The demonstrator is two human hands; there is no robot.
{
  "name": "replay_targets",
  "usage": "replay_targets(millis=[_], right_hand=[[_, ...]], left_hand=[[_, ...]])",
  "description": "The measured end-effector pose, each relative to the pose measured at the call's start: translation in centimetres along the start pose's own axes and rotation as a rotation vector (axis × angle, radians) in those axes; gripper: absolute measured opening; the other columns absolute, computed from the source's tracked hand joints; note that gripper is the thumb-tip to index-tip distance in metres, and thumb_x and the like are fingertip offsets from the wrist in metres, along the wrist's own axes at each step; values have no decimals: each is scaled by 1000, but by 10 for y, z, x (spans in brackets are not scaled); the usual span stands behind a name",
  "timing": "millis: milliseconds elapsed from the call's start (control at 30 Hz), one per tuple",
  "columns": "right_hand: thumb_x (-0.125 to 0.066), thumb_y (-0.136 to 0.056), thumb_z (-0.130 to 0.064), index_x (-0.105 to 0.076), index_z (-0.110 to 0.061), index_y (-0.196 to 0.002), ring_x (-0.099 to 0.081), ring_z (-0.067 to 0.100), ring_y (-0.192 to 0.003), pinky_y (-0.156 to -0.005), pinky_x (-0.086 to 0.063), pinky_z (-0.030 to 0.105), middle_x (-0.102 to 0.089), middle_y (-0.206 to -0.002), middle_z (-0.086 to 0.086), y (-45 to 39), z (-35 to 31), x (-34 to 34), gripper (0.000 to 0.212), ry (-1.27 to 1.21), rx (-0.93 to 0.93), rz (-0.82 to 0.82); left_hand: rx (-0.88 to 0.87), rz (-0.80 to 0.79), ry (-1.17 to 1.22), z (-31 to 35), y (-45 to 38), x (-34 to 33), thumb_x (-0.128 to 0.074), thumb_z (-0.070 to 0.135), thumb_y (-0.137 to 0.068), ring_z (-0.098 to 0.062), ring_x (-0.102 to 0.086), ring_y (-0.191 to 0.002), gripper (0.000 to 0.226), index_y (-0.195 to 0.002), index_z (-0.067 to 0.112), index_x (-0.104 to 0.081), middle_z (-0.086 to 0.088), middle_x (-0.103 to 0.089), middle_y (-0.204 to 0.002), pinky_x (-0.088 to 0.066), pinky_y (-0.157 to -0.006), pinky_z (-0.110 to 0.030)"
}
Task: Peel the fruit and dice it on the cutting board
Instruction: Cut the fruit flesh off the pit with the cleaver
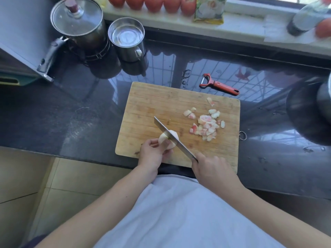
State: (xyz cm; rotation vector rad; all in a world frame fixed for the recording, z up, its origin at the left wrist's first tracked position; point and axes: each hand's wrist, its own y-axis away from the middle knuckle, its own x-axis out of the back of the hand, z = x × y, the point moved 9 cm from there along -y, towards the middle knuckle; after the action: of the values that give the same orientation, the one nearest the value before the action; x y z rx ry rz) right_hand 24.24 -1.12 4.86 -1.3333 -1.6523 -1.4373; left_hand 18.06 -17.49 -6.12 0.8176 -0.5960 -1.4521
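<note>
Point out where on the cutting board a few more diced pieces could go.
The cutting board is bare across its far-left part, beyond the knife. The right side is crowded by the diced pile; the near-left corner is taken by the left hand holding the peeled fruit.

A peeled fruit point(168, 139) is held down on the cutting board point(152, 104) by the left hand point(154, 153), with a knife point(174, 140) gripped in the right hand point(213, 170) and its blade laid across the fruit. Diced pieces point(206, 125) are piled beyond the right hand. A red peeler point(219, 85) is left on the tabletop point(53, 113) further out.
</note>
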Motion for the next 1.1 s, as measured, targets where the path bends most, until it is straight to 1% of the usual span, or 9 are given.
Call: replay_targets(millis=[133,233,467,600,633,700,800,967,1100], right_hand=[[-39,-106,-31,-41,-15,-83,-35,34,-56,-53,-26,38,-37,-62,2,-5,-1,-11,28,73,-36,-79],[-35,-106,-31,-41,-15,-82,-42,34,-66,-56,-30,37,-50,-77,5,-12,-5,-15,30,50,-59,-106],[-38,-105,-26,-40,-16,-80,-43,35,-67,-57,-33,37,-48,-76,5,-20,-9,-21,26,34,-85,-120],[-38,-105,-24,-42,-19,-93,-59,39,-72,-54,-35,38,-47,-88,1,-18,-13,-16,14,85,-27,-78],[-39,-103,-20,-42,-20,-102,-60,39,-71,-51,-34,38,-48,-92,0,-17,-16,-13,3,89,-9,-82],[-40,-98,-10,-35,-22,-111,-55,36,-64,-48,-30,38,-51,-94,-2,-17,-18,-11,18,95,19,-103],[-39,-94,-4,-28,-21,-103,-39,29,-53,-47,-27,37,-49,-83,-2,-18,-25,-10,22,129,58,-142],[-39,-92,-2,-24,-20,-100,-28,22,-47,-44,-17,36,-48,-76,-1,-27,-39,-4,24,158,104,-134],[-44,-90,-2,-31,-18,-111,-47,35,-58,-45,-19,36,-52,-80,2,-49,-59,-7,29,164,149,-82]], left_hand=[[21,-1,30,-1,-1,0,-86,20,-85,-29,-77,-99,44,-115,2,-59,-16,-72,-115,-62,-86,-33],[35,-3,27,-3,-3,0,-86,15,-85,-31,-77,-97,41,-113,0,-59,-20,-73,-115,-62,-90,-38],[54,-18,26,-1,-5,1,-84,15,-87,-29,-78,-92,39,-114,2,-59,-18,-75,-112,-60,-97,-42],[34,-10,-104,5,-2,3,-83,31,-89,-23,-79,-88,37,-110,12,-60,-8,-76,-110,-61,-92,-38],[9,3,-197,9,-1,4,-82,38,-89,-21,-78,-88,38,-110,16,-61,-3,-75,-109,-60,-88,-35],[-95,58,-454,20,-1,9,-77,49,-89,-18,-73,-95,41,-112,22,-59,4,-70,-112,-56,-82,-32],[-341,112,-715,39,3,10,-76,53,-88,-8,-60,-99,44,-112,24,-53,6,-57,-117,-47,-80,-33],[-570,97,-851,50,14,4,-76,39,-91,-13,-57,-104,29,-105,21,-59,10,-51,-113,-49,-83,-39],[-580,123,-843,59,8,9,-74,39,-92,-17,-57,-108,30,-111,20,-61,6,-57,-115,-50,-88,-42]])
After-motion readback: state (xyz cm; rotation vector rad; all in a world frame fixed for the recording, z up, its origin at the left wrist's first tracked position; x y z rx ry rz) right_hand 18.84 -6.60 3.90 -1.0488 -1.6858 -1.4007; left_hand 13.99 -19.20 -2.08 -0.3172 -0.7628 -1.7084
